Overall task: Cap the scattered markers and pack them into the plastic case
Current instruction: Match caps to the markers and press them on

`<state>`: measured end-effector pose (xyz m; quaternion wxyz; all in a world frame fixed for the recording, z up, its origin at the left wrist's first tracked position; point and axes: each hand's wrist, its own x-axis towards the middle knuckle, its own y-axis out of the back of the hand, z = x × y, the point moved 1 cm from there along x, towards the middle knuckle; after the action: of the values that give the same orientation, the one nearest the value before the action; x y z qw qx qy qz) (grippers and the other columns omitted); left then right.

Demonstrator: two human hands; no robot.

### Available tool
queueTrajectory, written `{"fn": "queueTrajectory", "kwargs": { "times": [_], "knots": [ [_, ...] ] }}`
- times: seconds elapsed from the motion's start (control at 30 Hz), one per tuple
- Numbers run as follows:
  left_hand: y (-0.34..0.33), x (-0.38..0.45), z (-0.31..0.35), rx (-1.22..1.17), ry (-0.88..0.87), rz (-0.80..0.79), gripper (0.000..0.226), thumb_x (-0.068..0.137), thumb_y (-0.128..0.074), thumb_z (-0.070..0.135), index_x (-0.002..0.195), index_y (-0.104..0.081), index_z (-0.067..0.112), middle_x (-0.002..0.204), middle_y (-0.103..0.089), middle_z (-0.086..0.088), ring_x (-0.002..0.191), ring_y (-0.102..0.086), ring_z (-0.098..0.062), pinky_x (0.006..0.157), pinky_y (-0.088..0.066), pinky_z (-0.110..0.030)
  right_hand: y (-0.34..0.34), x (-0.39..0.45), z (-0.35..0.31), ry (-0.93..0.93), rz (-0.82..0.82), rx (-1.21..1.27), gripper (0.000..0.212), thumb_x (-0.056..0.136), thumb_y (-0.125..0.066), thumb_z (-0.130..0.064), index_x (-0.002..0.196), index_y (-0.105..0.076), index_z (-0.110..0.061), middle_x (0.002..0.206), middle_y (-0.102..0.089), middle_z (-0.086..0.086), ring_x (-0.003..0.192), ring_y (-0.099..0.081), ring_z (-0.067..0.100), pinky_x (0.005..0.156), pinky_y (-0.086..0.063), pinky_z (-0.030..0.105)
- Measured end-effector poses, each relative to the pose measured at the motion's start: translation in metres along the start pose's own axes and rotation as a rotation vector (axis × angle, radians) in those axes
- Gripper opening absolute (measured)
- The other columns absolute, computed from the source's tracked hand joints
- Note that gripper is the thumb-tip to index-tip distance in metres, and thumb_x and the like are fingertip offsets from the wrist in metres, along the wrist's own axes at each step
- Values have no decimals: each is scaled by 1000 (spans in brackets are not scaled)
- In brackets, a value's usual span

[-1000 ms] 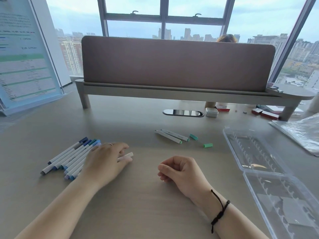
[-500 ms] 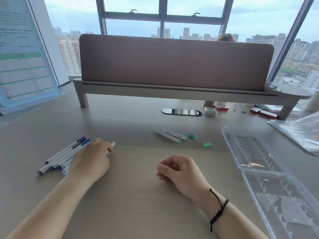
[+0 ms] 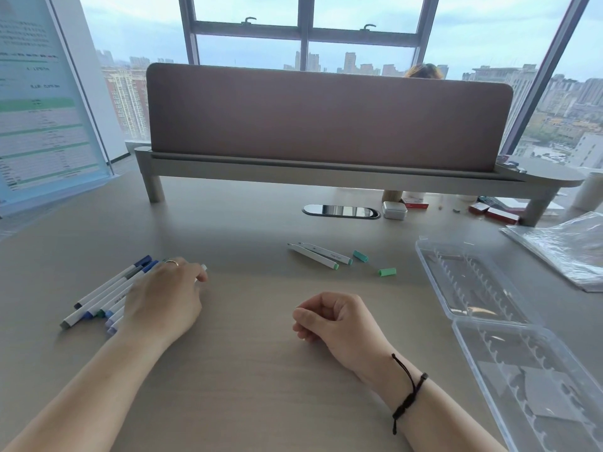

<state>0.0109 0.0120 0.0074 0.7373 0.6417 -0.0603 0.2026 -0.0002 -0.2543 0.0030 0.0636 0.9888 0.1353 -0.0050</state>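
Several capped blue and grey markers [image 3: 107,291] lie in a bunch at the left of the desk. My left hand [image 3: 163,295] lies over their right part, fingers curled on a white marker [image 3: 203,267] whose end sticks out past my fingertips. My right hand [image 3: 336,318] rests mid-desk as a loose fist and holds nothing. Beyond it lie two uncapped white markers [image 3: 319,256] side by side, with two loose green caps [image 3: 360,256] [image 3: 387,272] to their right. The clear plastic case [image 3: 528,380] lies open at the right, its lid [image 3: 470,278] flat behind it.
A raised shelf with a brown divider panel [image 3: 326,119] crosses the back of the desk. Under it are a black cable grommet [image 3: 341,211], a small white box [image 3: 394,210] and red items [image 3: 492,212]. A clear plastic bag [image 3: 567,246] lies far right, and a standing sign [image 3: 42,109] far left.
My left hand has drawn back to the left over the blue markers and its fingers have curled on the white marker, pulling it along. My right hand has not moved.
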Motion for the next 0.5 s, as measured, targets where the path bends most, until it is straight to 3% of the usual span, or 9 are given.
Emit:
{"fn": "queueTrajectory", "kwargs": {
  "times": [0.13,0.23,0.37,0.5],
  "knots": [
    [1,-12,22,-324,-259,-11,12,88,-71,30,99,-71,34,100,-64,19,94,-60,-7,75,-48,-27,1,0,-1,0,0,3,11,90,-73,-10,78,-72,-13,70,-74,6,63,-66,14,67,-56,26],
    [-5,-27,45,-577,-363,-110,17,86,-75,24,98,-72,35,90,-64,23,87,-57,-2,72,-39,-8,0,1,0,4,0,-1,12,90,-72,-9,78,-72,-12,69,-74,5,62,-65,13,67,-55,27],
    [-9,-32,59,-718,-350,-104,24,88,-73,22,104,-68,40,96,-64,21,84,-59,-10,66,-45,-18,1,1,1,20,8,-25,13,90,-72,-11,78,-72,-15,69,-74,3,63,-65,13,69,-55,28],
    [-9,-27,52,-730,-282,-47,24,89,-71,19,106,-67,37,98,-61,25,78,-58,-12,64,-46,-19,0,3,6,20,42,-113,11,88,-74,-18,78,-73,-20,74,-75,3,63,-64,10,71,-55,30]
  ]
}}
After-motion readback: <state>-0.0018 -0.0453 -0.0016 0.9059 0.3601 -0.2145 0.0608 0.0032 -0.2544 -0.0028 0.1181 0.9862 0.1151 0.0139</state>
